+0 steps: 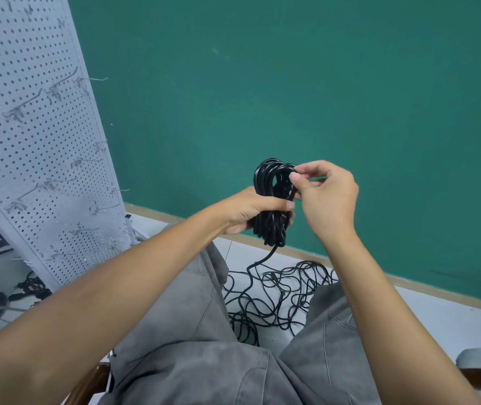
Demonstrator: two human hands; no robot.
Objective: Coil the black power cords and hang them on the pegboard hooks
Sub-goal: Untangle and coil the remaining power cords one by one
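A green wall fills most of the view, and a white floor meets it below. At the left a grey pegboard stands tilted, with several metal hooks sticking out of it. The person sits, and the knees in grey trousers are spread apart. Between the knees a loose tangle of black cord lies on the floor. One strand rises from it to the coiled bundle, held in the air before the wall. The left hand is closed around the middle of the bundle. The right hand pinches a loop at the top of the bundle between thumb and fingers.
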